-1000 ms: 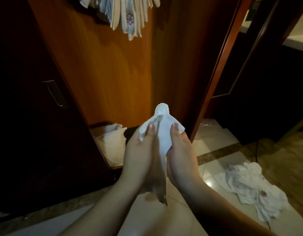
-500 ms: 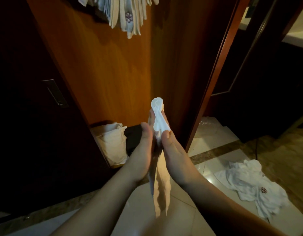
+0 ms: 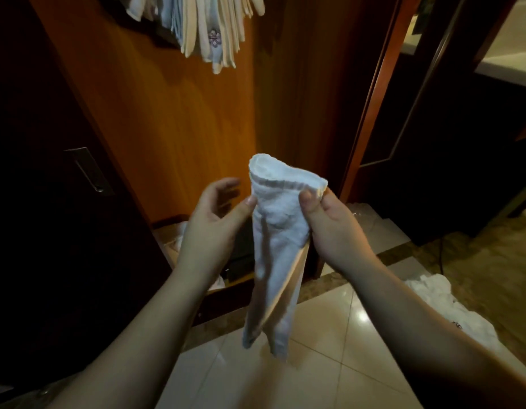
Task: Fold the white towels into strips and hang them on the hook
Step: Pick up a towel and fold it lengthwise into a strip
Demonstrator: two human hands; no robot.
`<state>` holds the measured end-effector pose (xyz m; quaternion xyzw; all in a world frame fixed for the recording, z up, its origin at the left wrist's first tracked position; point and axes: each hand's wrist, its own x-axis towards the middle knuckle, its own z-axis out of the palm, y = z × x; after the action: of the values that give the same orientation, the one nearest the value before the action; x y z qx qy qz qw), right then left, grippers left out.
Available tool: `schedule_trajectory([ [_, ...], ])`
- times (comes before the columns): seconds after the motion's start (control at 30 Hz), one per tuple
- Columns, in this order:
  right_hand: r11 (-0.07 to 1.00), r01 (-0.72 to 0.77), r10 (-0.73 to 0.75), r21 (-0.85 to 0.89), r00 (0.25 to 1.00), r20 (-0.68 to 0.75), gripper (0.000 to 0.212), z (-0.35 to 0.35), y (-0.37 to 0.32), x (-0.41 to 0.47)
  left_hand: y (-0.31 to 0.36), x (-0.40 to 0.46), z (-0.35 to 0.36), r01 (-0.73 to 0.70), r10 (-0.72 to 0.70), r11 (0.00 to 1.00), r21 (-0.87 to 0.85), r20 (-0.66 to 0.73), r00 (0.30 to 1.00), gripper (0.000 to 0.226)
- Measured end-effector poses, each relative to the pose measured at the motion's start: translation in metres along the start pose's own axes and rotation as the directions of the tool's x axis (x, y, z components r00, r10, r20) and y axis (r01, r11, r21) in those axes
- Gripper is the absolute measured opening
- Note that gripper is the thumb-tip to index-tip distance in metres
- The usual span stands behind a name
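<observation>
A white terry towel (image 3: 272,231) is hanging in front of the person at the centre of the view, folded lengthwise into a long, tapering strip. Its looped, nubbly pile is catching the light near the top, where the rolled edge is arching into a rounded ridge; lower down, the layers are splaying slightly and ending in two limp tails above the floor.

The right hand (image 3: 334,228), at about 3 o'clock from the towel, is pinching the upper right corner, thumb pressing the cloth from the front while the curled fingers are wrapping behind it. The left hand (image 3: 210,219), at about 9 o'clock, is touching the towel's left edge with the thumb tip only; its fingers are spreading loosely, apart from the fabric and holding nothing.

At 12 o'clock, high on the smooth orange-brown wooden panel (image 3: 167,113), a bunch of hung towel strips (image 3: 214,28) is dangling in narrow cream and pale folds, one bearing a small embroidered flower. At 4 o'clock, a crumpled heap of white towels (image 3: 438,308) is lying on the glossy beige floor tiles (image 3: 329,349). At 8 o'clock, more pale cloth (image 3: 179,240) is sitting in a low opening beside the dark door with its metal handle (image 3: 89,172).
</observation>
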<state>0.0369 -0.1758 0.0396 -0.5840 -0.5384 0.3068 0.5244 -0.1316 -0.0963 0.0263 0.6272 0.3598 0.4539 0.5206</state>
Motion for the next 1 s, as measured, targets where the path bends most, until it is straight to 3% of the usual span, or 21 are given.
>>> schedule_trajectory([
  [0.07, 1.000, 0.005, -0.005, -0.014, 1.000, 0.018, 0.031, -0.008, -0.010, 0.014, 0.004, 0.015, -0.006, 0.048, -0.047, 0.999, -0.012, 0.062, 0.997, 0.083],
  [0.13, 1.000, 0.028, -0.028, 0.012, 0.998, 0.064, 0.044, -0.014, -0.017, 0.026, 0.010, 0.027, -0.007, 0.189, -0.165, 0.979, -0.078, 0.242, 0.956, 0.101],
  [0.23, 0.990, 0.064, -0.074, 0.127, 0.995, 0.071, 0.048, -0.021, -0.029, 0.039, 0.014, 0.034, -0.008, 0.305, -0.215, 0.941, -0.144, 0.441, 0.871, 0.087],
  [0.47, 0.940, 0.093, -0.094, 0.328, 0.995, -0.011, 0.052, -0.031, -0.044, 0.050, 0.022, 0.022, 0.012, 0.375, -0.234, 0.907, -0.192, 0.512, 0.827, 0.032],
  [0.6, 0.823, 0.026, -0.059, 0.568, 0.997, 0.040, 0.070, -0.046, -0.028, 0.060, 0.041, 0.022, 0.021, 0.303, -0.180, 0.926, -0.226, 0.441, 0.879, 0.021],
  [0.67, 0.730, -0.112, -0.007, 0.674, 0.985, 0.171, 0.085, -0.051, -0.009, 0.063, 0.051, 0.025, 0.023, 0.320, -0.180, 0.893, -0.317, 0.401, 0.898, 0.024],
  [0.73, 0.689, -0.270, 0.091, 0.673, 0.953, 0.289, 0.097, -0.045, 0.016, 0.059, 0.060, 0.030, 0.024, 0.358, -0.214, 0.854, -0.378, 0.372, 0.903, 0.032],
  [0.87, 0.729, -0.384, 0.203, 0.566, 0.912, 0.357, 0.087, -0.015, 0.054, 0.039, 0.077, 0.045, 0.020, 0.358, -0.271, 0.825, -0.438, 0.251, 0.929, 0.026],
  [0.97, 0.776, -0.347, 0.234, 0.527, 0.934, 0.270, 0.068, 0.002, 0.064, 0.030, 0.086, 0.056, 0.014, 0.314, -0.272, 0.846, -0.431, 0.156, 0.949, 0.026],
  [1.0, 0.801, -0.323, 0.243, 0.504, 0.945, 0.219, 0.071, 0.005, 0.066, 0.030, 0.089, 0.058, 0.013, 0.291, -0.258, 0.858, -0.424, 0.133, 0.957, 0.025],
])
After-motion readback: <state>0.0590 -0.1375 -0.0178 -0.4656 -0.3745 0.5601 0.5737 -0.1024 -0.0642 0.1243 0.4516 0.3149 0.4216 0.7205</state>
